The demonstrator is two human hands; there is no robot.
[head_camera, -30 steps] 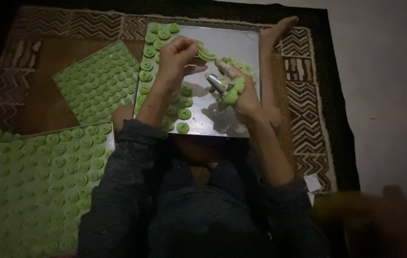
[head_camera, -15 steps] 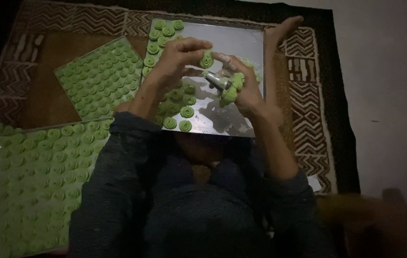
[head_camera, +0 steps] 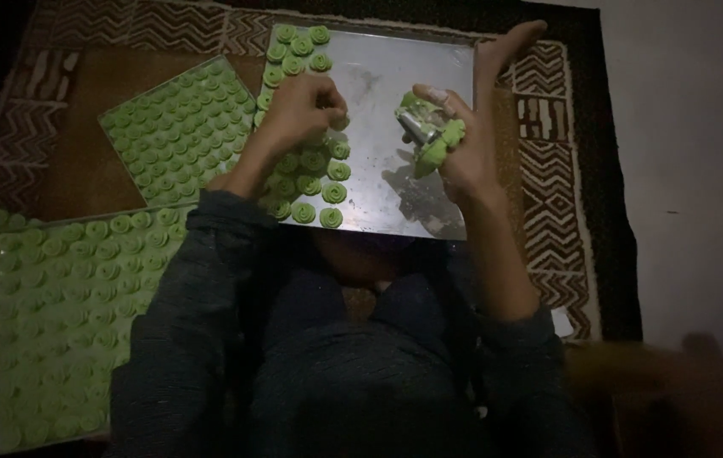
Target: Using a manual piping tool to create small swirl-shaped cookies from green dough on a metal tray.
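A metal piping nozzle wrapped in green dough is clasped in the right hand; a rosette is pinched by the left hand at the baking tray's left edge and is best set gently, in line.

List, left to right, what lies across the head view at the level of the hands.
Filled tray of green rosettes → left hand → bare metal tray → right hand gripping a metal nozzle with green dough → patterned rug border.

left tray cut off by the edge; foreground object blurred, perhaps cloth.
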